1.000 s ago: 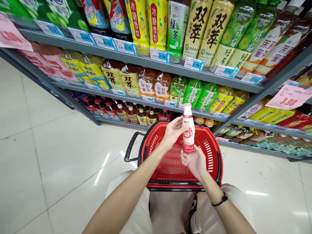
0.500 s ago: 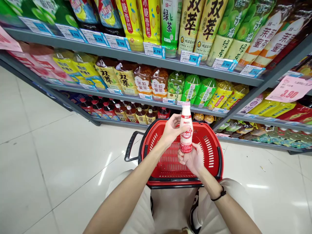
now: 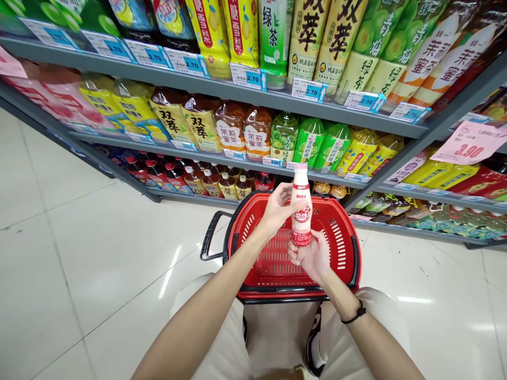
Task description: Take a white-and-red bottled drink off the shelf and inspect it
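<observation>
A small white-and-red drink bottle [image 3: 301, 211] with a pink cap is upright in both hands, label turned toward me. My left hand [image 3: 280, 210] grips its side, thumb across the label. At the base, my right hand [image 3: 311, 255] supports it with curled fingers; a dark band circles that wrist. Below the bottle, a red shopping basket [image 3: 269, 287] with a black rim stands on the floor between my knees and the shelf. The basket's inside looks bare where it shows; part of it is hidden by my hands and forearms.
Ahead stands a grey shelf rack [image 3: 237, 84] with rows of bottled drinks and blue price tags. A black handle [image 3: 209, 237] sticks out from the basket's left. A pink price sign [image 3: 469, 145] hangs at the right. Pale glossy floor tiles [image 3: 119, 253] lie around.
The view has shifted very slightly. Both hands keep the same hold on the bottle, which stays above the basket.
</observation>
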### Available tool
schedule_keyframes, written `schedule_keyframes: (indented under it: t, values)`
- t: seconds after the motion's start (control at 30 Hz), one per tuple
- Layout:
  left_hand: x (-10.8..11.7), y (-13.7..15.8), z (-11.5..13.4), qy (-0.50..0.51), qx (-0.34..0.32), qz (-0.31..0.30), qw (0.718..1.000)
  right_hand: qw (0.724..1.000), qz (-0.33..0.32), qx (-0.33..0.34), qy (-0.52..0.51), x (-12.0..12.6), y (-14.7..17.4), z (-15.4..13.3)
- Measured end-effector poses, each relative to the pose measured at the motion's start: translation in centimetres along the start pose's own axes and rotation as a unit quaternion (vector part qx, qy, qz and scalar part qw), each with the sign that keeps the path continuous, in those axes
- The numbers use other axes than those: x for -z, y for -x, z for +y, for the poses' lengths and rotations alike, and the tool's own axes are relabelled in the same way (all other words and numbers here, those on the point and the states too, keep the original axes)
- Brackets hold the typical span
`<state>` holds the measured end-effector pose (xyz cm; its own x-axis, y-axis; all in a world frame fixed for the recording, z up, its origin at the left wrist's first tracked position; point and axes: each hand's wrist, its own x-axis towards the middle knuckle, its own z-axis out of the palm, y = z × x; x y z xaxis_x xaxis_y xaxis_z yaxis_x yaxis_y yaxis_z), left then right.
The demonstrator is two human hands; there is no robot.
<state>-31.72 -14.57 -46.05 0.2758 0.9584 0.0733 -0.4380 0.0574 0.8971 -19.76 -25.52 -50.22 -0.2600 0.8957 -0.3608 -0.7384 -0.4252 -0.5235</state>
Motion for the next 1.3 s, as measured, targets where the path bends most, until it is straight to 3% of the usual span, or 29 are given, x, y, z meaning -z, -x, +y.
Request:
schedule_keyframes:
  t: [0.67, 0.9, 1.3]
  values:
    - [0.2, -0.1, -0.3, 0.003, 0.004, 0.0, 1.0, 1.0, 0.005, -0.004, -0.003, 0.1, 0.1, 0.1]
    - [0.0, 0.0, -0.3, 0.055, 0.013, -0.003, 0.998, 0.999, -0.008, 0.031, 0.023, 0.2, -0.2, 0.3]
    - [0.2, -0.2, 1.0, 0.072, 0.03, 0.0, 0.997, 0.99, 0.06, 0.109, 0.067, 0.2, -0.1, 0.6]
